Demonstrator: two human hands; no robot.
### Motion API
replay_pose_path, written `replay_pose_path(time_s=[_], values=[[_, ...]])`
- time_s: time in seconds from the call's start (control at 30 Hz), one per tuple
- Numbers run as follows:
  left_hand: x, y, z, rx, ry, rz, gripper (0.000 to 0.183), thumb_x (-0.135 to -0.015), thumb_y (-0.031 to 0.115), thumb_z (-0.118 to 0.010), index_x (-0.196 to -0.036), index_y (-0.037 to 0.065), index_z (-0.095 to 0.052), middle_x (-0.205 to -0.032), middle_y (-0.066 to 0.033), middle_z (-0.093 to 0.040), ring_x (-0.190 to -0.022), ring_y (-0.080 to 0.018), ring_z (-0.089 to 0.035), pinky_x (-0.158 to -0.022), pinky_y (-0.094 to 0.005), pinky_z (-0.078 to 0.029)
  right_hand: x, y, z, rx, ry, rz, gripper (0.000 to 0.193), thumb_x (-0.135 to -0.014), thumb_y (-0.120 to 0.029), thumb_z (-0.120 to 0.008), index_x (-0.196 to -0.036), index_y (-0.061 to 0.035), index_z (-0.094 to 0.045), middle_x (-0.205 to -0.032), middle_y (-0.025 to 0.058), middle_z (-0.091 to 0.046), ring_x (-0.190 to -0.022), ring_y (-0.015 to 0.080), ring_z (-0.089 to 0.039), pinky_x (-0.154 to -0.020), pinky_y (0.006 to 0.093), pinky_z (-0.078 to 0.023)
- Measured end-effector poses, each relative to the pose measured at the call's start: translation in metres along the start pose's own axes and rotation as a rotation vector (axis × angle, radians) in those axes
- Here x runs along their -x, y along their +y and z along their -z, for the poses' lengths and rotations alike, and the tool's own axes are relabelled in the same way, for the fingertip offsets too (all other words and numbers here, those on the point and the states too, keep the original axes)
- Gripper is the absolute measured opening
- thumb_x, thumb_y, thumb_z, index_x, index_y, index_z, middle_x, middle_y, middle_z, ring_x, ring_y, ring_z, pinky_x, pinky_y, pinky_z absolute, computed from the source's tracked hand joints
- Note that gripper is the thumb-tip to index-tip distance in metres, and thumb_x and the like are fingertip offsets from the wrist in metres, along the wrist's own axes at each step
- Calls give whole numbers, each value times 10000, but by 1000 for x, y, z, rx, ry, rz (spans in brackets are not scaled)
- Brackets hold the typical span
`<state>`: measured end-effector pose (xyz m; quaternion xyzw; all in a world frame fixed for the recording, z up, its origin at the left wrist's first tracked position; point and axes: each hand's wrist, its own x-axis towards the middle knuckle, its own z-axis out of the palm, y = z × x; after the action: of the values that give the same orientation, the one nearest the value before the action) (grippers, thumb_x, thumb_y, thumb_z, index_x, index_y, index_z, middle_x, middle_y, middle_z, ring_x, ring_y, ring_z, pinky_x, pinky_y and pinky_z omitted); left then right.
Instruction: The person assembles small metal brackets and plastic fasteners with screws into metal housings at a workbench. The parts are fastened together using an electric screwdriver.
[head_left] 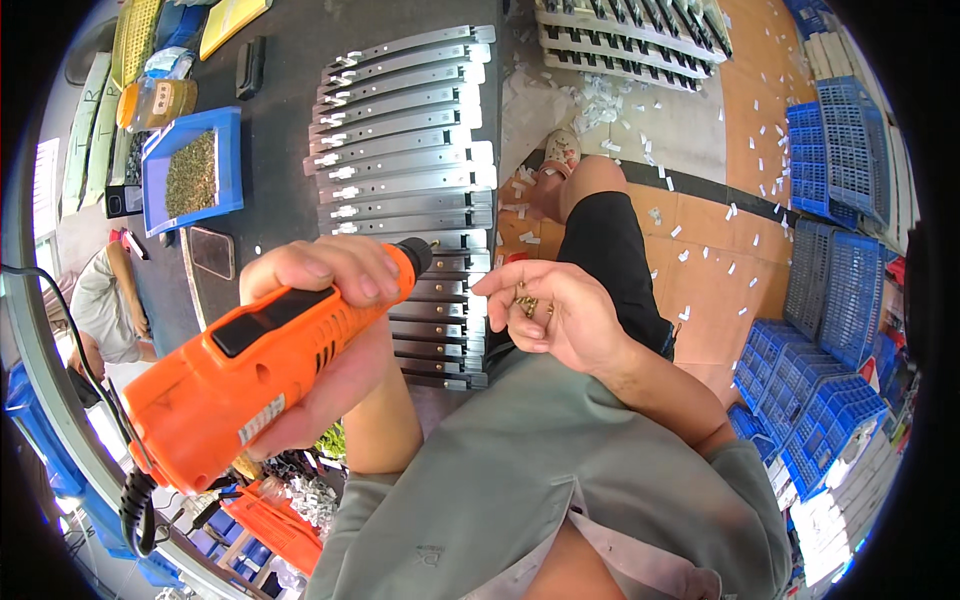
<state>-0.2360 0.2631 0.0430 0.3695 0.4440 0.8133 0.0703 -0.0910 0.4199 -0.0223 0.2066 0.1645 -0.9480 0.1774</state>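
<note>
My left hand (318, 268) is wrapped round an orange electric screwdriver (225, 375), whose black nose points right over a row of metal rails (400, 170). The bit end is just above one rail in the lower half of the row. Close to the right ends of the rails, my right hand (575, 320) is turned palm up with curled fingers, cupping several small brass-coloured screws (528, 304). Its thumb and forefinger reach toward the rail ends. Brass-coloured screw heads show in the rails below the screwdriver's nose; white clips sit along the left ends of the upper rails.
On the dark bench (285, 130) stand a blue bin (233, 165) of small screws, a phone (213, 252) and a lidded jar (165, 103). A cord (135, 500) hangs from the screwdriver. Blue crates (800, 390) are stacked at right. Another person (105, 295) is at far left.
</note>
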Motion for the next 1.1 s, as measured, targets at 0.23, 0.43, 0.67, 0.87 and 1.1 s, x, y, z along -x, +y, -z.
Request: replay_pose_path(time_s=[0.23,0.43,0.67,0.87,1.1], values=[[-4,-5,-9,-6,-7,24,1092,-599,949,-506,-1078,-32,-503,-796,-117,-568,-617,-228,-547,-572,-346,-452,-2,11,8,63,-36,100,269,-1020,-128,-427,-1183,14,-588,-866,110,-620,-551,42,-357,-488,206,-310],[-13,7,-17,-4,71,49,1025,-683,927,-444,-1052,-24,-554,-749,-61,-551,-563,-177,-506,-537,-298,-402,-7,9,5,232,-19,162,198,-995,-123,-553,-1096,25,-637,-853,98,-649,-532,29,-371,-458,204,-290],[-17,35,-38,158,64,119,737,-812,727,-565,-1056,33,-511,-746,-23,-559,-560,-130,-520,-530,-275,-396,-4,8,2,349,-21,182,193,-974,-122,-601,-1065,33,-672,-758,92,-652,-537,38,-410,-461,211,-287],[-16,41,-37,182,95,98,711,-811,704,-586,-1035,33,-519,-706,-13,-557,-535,-116,-533,-517,-255,-408,-2,9,-4,475,-76,203,225,-1005,-145,-549,-1084,28,-669,-721,72,-629,-551,41,-426,-476,210,-300],[-17,36,-31,178,80,115,758,-781,724,-606,-1053,21,-521,-738,-16,-564,-559,-126,-532,-541,-269,-402,-3,0,-7,389,-116,97,305,-1019,-216,-527,-1147,40,-630,-771,82,-624,-533,44,-394,-471,199,-302]])
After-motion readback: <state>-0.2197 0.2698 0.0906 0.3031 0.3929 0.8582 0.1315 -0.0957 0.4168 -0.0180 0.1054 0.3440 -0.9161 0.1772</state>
